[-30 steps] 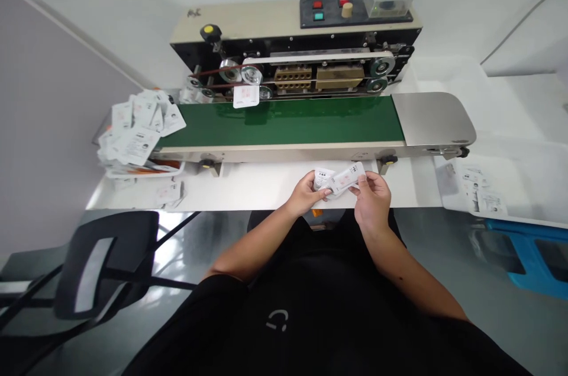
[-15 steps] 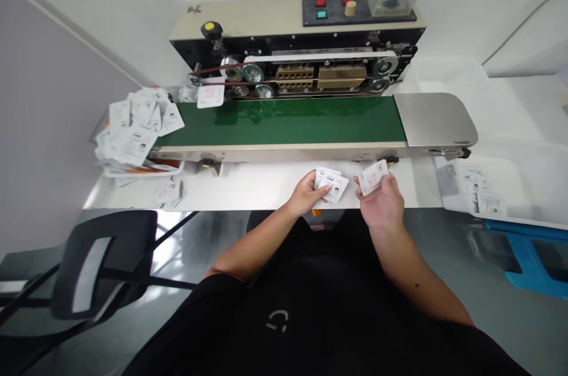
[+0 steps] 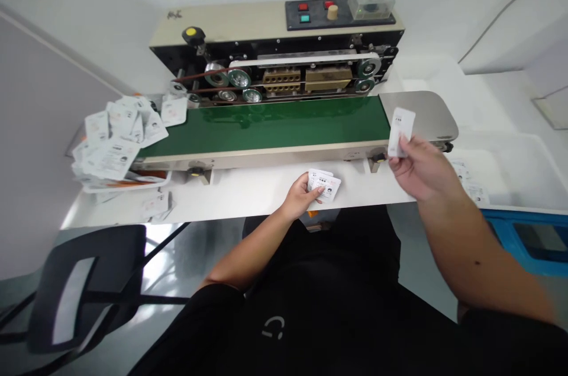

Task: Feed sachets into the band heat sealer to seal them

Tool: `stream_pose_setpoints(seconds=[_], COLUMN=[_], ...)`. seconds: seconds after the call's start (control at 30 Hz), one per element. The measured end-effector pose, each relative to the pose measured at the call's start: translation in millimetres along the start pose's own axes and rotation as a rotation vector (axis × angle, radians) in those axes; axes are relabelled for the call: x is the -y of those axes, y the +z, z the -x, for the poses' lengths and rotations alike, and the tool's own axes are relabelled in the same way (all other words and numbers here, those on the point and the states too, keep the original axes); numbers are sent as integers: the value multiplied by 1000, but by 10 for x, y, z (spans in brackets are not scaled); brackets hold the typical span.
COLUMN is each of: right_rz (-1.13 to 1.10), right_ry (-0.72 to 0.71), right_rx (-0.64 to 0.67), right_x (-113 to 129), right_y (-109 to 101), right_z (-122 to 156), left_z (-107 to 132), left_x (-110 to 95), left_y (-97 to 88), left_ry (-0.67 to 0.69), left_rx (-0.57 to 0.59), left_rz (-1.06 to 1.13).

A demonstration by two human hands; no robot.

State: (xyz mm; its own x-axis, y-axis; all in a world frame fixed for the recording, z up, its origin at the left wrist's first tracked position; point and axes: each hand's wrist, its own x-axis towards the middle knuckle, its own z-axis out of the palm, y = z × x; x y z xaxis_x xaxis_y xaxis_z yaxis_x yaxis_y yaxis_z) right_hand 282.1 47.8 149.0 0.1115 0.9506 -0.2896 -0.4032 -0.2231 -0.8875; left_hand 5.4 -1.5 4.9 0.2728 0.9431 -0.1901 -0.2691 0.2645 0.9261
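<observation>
White, flat, round-cornered packet point(image 3: 401, 122) in my right hand point(image 3: 421, 167)

Nearest me, a black fabric shirt point(image 3: 310, 305) with a pale printed mark is covering my body, while a black chair point(image 3: 104, 275) with a pale strip is standing off to the left.

My left hand point(image 3: 300, 195) is gripping a small fan of white packets with black print point(image 3: 329, 182), at least two, its thumb lying across their faces near the front edge of the white tabletop point(image 3: 248, 192). Farther left, a few loose white packets point(image 3: 155, 205) are lying on that tabletop.

My right hand, a little blurred, is pinching the packet tightly, thumb on its face, leaving its top sticking up. The packet is showing in front of the right end of a glossy green conveyor belt point(image 3: 275, 124) and the grey metal end plate point(image 3: 423, 108); I cannot tell whether it is touching either.

To the right, a white plastic bin point(image 3: 528, 169) is holding printed packets. At the belt's left end, a heap of white packets point(image 3: 115, 142) is overflowing a shallow white tray point(image 3: 128, 186).

Behind the belt, a beige-and-black machine point(image 3: 231, 23) is showing metal pulleys and brass-coloured blocks point(image 3: 328, 77) beneath a dark control panel point(image 3: 317, 22).
</observation>
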Motion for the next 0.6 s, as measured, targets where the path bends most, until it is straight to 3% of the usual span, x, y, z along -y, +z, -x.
stream_pose_setpoints(seconds=[0.13,0.23,0.37,0.6], right_rz=[110,213,290,332], right_ry=[7,25,27,26], right_rx=[-94,-170,-228,-175], right_x=[444,645,712,634], right_y=[76,213,361,611], right_z=[-443,-711,-970,-1128], left_z=[0,-1,4,5], left_x=[-3,-4,4,19], left_y=[0,1,-4,-8], left_ry=[-2,-2,0,-5], left_rx=[-7,-14,-15,-6], left_rz=[-13,-20,-21,-15])
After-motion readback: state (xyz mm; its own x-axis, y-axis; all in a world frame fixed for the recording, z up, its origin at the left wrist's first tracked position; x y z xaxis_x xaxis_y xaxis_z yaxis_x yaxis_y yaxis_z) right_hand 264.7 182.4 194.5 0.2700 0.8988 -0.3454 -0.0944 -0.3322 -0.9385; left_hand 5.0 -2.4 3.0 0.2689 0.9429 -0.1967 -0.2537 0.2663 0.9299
